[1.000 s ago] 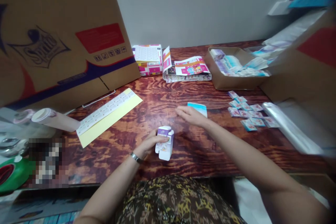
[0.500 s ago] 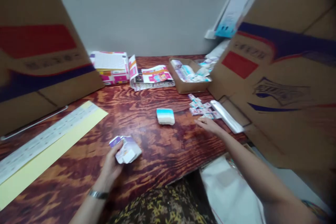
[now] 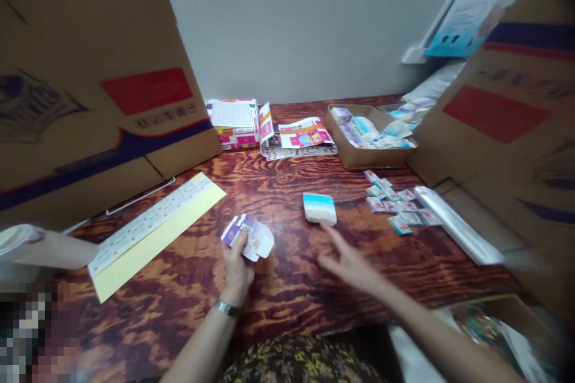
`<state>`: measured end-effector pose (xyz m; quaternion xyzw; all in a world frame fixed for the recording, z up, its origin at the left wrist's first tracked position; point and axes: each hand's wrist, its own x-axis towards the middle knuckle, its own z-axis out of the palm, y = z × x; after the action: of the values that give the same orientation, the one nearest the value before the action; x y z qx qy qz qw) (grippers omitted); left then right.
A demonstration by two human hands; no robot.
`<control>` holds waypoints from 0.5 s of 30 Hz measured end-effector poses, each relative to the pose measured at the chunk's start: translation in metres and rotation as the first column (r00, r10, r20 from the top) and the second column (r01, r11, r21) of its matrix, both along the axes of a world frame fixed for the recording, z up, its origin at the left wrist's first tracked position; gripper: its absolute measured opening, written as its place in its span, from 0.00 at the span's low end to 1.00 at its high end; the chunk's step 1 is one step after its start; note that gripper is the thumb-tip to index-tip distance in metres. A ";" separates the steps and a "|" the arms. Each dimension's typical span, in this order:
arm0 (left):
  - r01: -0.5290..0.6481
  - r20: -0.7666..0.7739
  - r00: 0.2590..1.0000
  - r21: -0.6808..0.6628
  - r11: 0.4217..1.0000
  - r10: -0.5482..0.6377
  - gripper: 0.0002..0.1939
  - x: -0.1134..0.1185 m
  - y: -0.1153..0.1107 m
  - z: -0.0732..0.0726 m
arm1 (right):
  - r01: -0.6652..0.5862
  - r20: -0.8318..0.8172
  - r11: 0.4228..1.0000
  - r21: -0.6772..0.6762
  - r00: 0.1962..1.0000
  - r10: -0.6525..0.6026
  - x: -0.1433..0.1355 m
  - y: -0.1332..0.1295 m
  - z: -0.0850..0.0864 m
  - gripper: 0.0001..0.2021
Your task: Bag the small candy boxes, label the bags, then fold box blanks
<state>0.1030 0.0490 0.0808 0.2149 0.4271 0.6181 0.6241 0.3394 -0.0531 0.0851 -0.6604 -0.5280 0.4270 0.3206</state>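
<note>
My left hand (image 3: 238, 272) is closed around a few flattened purple-and-white small cartons (image 3: 259, 240), thumb on top, above the table's near middle. My right hand (image 3: 348, 260), somewhat blurred, has its index finger and thumb apart with nothing between them. Its index fingertip comes close to a small stack of blue-and-white flat pieces (image 3: 320, 208); whether it touches them I cannot tell. Further right, several small pink and teal packets (image 3: 395, 202) lie in a loose group on the table.
A clear plastic roll or sleeve (image 3: 456, 224) lies right of the packets. Behind stands an open cardboard tray (image 3: 368, 158) of packets. Large cartons (image 3: 148, 149) flank both sides. A yellow-edged printed strip (image 3: 157, 239) lies left; printed packaging (image 3: 299, 137) sits by the wall.
My right hand has left the small packets and moved left toward the blue-and-white stack, its fingers opening. A teal packet lies where it was. The view has swung left.
</note>
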 end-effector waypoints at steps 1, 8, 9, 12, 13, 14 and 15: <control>-0.012 -0.049 0.999 0.060 0.998 0.015 0.25 0.004 -0.002 0.003 | -0.046 -0.287 0.999 0.017 0.957 0.049 -0.036 0.005 -0.005 0.46; 0.095 -0.268 0.963 0.267 0.959 -0.020 0.43 0.010 -0.023 0.023 | 0.312 -0.916 0.949 0.048 0.393 -0.082 -0.164 0.039 0.000 0.43; 0.108 -0.316 0.949 0.282 0.953 -0.014 0.46 0.008 -0.024 0.023 | 0.341 -0.916 0.940 0.014 0.382 -0.125 -0.166 0.040 0.001 0.39; 0.133 -0.472 0.881 0.314 0.940 0.033 0.52 0.003 -0.024 0.016 | 0.340 -0.917 0.935 -0.098 0.334 -0.218 -0.166 0.038 -0.004 0.28; 0.149 -0.527 0.849 0.320 0.936 0.045 0.53 0.001 -0.024 0.013 | 0.320 -0.922 0.938 -0.132 0.307 -0.234 -0.165 0.035 -0.008 0.24; 0.164 -0.573 0.818 0.328 0.930 0.057 0.54 0.000 -0.023 0.009 | 0.294 -0.930 0.943 -0.159 0.277 -0.243 -0.164 0.033 -0.012 0.22; 0.173 -0.607 0.792 0.339 0.925 0.074 0.54 -0.001 -0.023 0.006 | 0.266 -0.938 0.948 -0.174 0.248 -0.242 -0.163 0.031 -0.015 0.21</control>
<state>0.1016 0.0258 0.0867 0.5293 0.4722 0.5690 0.4162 0.1768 -0.0220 0.0703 -0.3505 -0.1254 0.6711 0.6412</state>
